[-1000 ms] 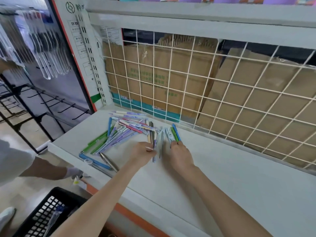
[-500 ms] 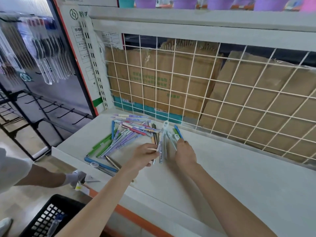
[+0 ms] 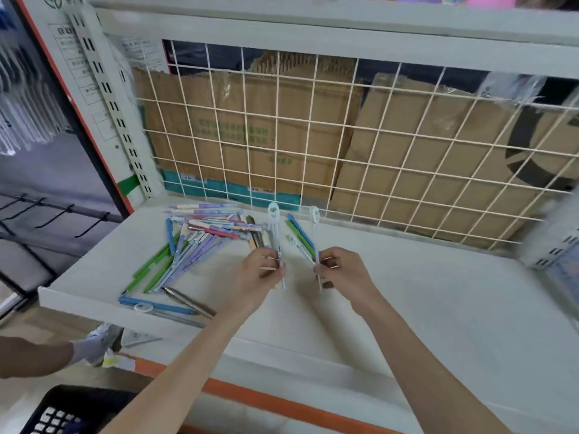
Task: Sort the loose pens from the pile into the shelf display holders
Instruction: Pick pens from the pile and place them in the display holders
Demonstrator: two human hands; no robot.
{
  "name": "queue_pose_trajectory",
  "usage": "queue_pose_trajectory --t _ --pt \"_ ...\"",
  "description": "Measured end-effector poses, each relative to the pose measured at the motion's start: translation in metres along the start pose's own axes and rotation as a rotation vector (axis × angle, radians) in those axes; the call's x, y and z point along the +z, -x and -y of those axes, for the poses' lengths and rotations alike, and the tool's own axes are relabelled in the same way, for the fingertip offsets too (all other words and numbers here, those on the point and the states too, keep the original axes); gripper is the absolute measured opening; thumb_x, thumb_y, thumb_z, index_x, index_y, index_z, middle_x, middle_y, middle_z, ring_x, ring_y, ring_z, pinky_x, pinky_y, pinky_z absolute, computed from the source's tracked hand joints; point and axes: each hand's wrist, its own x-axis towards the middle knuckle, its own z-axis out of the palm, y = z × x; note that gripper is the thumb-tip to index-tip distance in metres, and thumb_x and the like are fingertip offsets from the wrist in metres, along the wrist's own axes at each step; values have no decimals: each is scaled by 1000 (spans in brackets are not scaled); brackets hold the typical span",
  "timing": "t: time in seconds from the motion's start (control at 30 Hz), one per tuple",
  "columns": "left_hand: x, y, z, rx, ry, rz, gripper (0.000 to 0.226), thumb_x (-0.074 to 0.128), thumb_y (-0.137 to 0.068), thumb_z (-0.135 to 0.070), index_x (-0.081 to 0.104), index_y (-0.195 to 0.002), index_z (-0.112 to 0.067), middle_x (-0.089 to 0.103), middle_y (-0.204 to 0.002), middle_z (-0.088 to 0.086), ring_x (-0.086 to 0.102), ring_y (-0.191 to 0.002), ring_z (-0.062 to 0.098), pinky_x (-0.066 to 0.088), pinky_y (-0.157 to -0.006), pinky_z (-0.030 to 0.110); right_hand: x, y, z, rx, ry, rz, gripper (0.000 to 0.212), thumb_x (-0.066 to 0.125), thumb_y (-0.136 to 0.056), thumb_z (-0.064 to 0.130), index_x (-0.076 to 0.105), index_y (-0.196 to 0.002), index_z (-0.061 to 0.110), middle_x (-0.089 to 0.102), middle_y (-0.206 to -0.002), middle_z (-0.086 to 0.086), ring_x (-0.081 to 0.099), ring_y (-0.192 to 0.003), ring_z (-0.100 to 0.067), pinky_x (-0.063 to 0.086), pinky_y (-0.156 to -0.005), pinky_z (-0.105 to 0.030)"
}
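1. The left hand [image 3: 261, 272] pinches a white pen [image 3: 275, 236] with a round, flat topper, held upright just above the shelf [image 3: 407, 308].
2. The right hand [image 3: 340, 270] pinches a second white pen [image 3: 315, 233] of the same kind, its round topper also pointing up towards the back edge.
3. The pile of loose pens [image 3: 200, 242] lies spread near the shelf's back left corner: purple-patterned, green, blue and pink barrels crossing one another.
4. A blue pen [image 3: 156, 305] and a dark metallic pen [image 3: 188, 303] lie by the left front edge.
5. A green and a blue pen [image 3: 300, 233] lie together between the two hands, near the back edge.
6. A white wire grid [image 3: 313, 136] backs the shelf, with flattened cardboard [image 3: 250, 126] behind it.
7. Below the left front corner, another person's gloved hand [image 3: 91, 347] reaches in.
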Motion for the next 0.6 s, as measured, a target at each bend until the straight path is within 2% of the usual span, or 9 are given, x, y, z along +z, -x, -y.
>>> queue_pose_trajectory --t 0.1,0.27,0.4,0.6 --pt "18 4 -6 62 0 74 32 65 -82 4 55 -93 -24 64 -75 0 62 -63 3 47 -56 16 -17 14 -4 -35 -96 -59 7 63 -84 -2 63 -85 5 64 -73 -9 60 -63 -23 54 -60 -34" --pt "57 13 -15 126 -33 154 38 67 -82 0 53 -99 -32 65 -80 -1 64 -65 1 51 -63 22 -51 32 -14 -84 -208 -150 6 61 -85 -4 62 -84 2 63 -72 -10 61 -64 -23 56 -56 -28" --pt "100 26 -21 172 -51 253 43 64 -82 5 50 -104 -30 65 -88 -2 64 -69 -1 48 -60 14 -90 51 -26 -128 -205 -241 9 64 -83 -3 63 -81 6 61 -71 -6 60 -65 -19 55 -57 -25" --pt "191 54 -35 228 -106 358 43 68 -81 -1 52 -103 -34 66 -88 -3 63 -66 3 47 -61 15 -176 91 -60 -149 -238 -420 21 61 -84 -2 61 -99 13 64 -73 -8 62 -65 -21 55 -59 -25"
